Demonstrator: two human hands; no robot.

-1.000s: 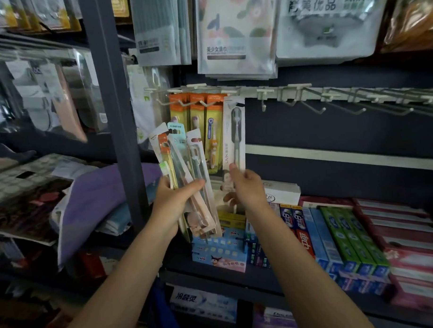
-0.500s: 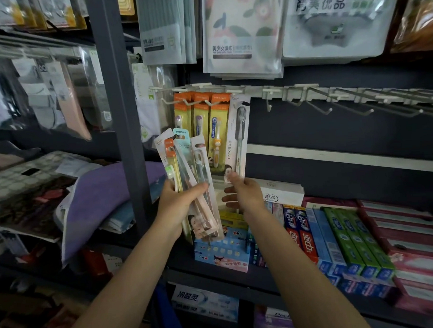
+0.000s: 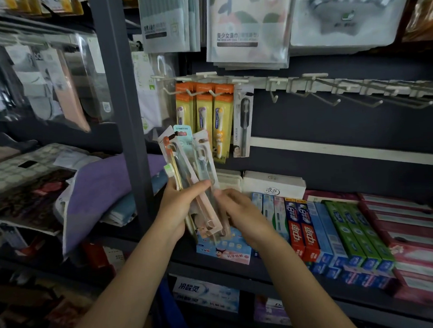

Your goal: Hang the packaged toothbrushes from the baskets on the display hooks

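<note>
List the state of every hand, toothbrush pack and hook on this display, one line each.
Left hand: grips the handheld toothbrush packs.
Right hand: fingers at the lower part of the same bunch; whether it pinches one, cannot tell.
Handheld toothbrush packs: fanned, upright, not yet hung.
Orange toothbrush packs: hanging on hooks.
Grey toothbrush pack: hanging, released.
Bare hooks: carry nothing.
Toothpaste boxes: lying in rows on the shelf.

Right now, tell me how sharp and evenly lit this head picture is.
Head view: dim overall, dark shelf backing; glare on the clear bags at upper left; wide-angle bend curves the hook rail; the edges are soft, while the left hand and its toothbrush packs are fairly sharp.
</note>
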